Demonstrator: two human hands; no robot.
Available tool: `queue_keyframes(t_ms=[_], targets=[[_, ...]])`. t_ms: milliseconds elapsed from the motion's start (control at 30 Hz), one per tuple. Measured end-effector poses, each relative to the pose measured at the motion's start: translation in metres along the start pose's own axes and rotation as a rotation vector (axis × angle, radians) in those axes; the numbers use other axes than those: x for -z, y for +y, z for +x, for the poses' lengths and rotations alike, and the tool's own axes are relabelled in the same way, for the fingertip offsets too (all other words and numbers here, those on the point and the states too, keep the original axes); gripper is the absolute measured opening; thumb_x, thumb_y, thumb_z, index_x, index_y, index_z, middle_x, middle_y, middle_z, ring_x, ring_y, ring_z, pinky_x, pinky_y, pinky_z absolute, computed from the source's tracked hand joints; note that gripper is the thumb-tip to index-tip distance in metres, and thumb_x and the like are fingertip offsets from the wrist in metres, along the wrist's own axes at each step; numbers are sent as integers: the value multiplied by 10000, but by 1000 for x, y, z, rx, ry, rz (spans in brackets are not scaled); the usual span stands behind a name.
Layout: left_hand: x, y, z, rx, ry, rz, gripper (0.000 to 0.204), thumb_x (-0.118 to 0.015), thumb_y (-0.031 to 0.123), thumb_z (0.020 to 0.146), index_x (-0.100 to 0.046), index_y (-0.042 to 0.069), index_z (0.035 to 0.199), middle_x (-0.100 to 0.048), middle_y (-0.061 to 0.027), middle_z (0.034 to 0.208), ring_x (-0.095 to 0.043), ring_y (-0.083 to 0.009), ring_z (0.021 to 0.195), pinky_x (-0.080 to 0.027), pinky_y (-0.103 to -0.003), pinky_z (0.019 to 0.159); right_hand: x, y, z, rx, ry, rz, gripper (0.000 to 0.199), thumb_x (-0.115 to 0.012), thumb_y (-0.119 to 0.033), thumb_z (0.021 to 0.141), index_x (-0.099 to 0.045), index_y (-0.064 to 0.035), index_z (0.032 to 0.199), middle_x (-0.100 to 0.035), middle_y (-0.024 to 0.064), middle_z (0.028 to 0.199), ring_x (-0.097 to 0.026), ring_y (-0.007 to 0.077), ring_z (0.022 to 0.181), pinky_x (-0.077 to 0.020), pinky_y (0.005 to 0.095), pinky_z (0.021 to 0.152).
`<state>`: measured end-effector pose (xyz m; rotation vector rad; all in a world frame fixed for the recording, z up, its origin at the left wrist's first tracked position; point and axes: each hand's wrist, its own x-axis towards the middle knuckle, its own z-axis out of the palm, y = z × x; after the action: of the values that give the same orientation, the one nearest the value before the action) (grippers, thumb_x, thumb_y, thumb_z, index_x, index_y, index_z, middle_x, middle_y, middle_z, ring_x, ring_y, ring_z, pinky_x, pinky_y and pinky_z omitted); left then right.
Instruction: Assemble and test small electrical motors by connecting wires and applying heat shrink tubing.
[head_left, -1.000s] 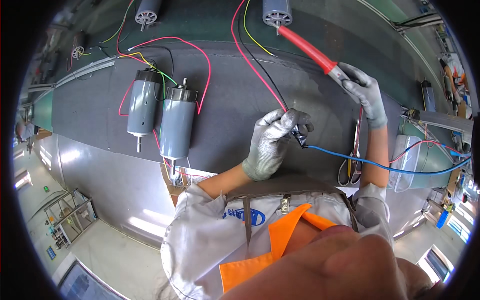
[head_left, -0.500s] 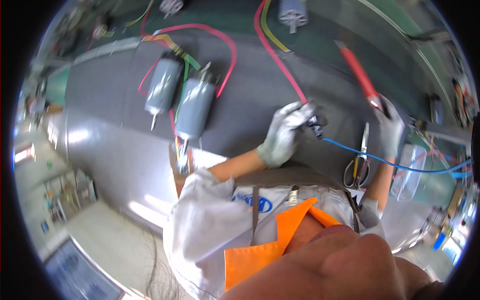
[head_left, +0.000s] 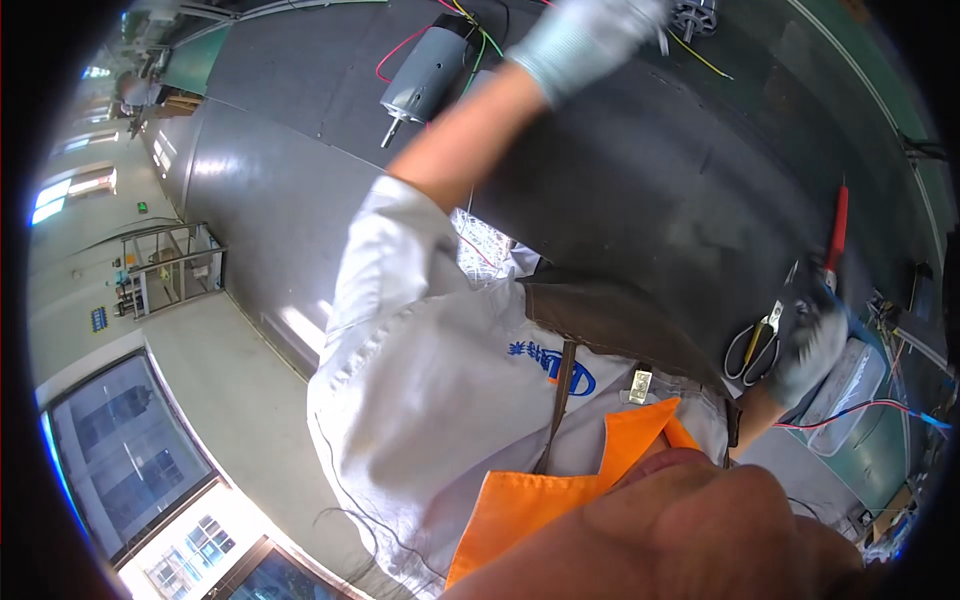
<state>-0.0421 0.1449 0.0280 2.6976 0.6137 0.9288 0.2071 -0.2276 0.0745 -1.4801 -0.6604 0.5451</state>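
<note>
My left hand point(head_left: 590, 45), in a grey-white glove, reaches far forward to the upper edge, its fingers blurred and partly cut off. They are close beside a motor point(head_left: 695, 18) with a slotted end; I cannot tell whether they hold anything. Farther left lies a grey cylindrical motor point(head_left: 428, 75), shaft toward me, with red, yellow and green wires at its far end. At the right, my gloved right hand point(head_left: 812, 345) appears closed round the near end of a long red tool point(head_left: 838, 228) with a thin tip, though blur hides its fingertips. Scissors point(head_left: 757, 350) with black-and-yellow handles lie just left of it.
A clear plastic box point(head_left: 850, 395) sits right of my right hand, with red, black and blue wires point(head_left: 860, 405) running past it. A bright patterned sheet point(head_left: 482, 243) shows at the dark table's point(head_left: 640, 190) near edge. A yellow wire point(head_left: 700, 58) lies by the far motor.
My left hand has gone forward, off the black part with the blue wire, which I no longer make out. My right hand and the red tool have drawn back toward the scissors. The view has shifted.
</note>
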Motion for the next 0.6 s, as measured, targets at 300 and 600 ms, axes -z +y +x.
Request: queue_keyframes(t_ms=[300, 600], targets=[[82, 36, -164, 793, -208, 426, 621, -614, 515, 932, -522, 109, 1393, -685, -215, 1008, -684, -412, 918, -550, -475, 782, -70, 34, -3, 261, -583, -489, 303, -650, -110, 937, -670, -7, 1222, -729, 163, 1106, -713, 239, 960, -515, 315, 925], [66, 62, -148, 876, -262, -281, 1094, -843, 490, 733, -309, -97, 1486, -604, -286, 1272, -617, -369, 1178, -497, -390, 978, -231, 58, 16, 864, -827, -1250, 335, -566, -149, 869, -634, -80, 1190, -617, 119, 1160, -635, 249, 972, -527, 391, 798]])
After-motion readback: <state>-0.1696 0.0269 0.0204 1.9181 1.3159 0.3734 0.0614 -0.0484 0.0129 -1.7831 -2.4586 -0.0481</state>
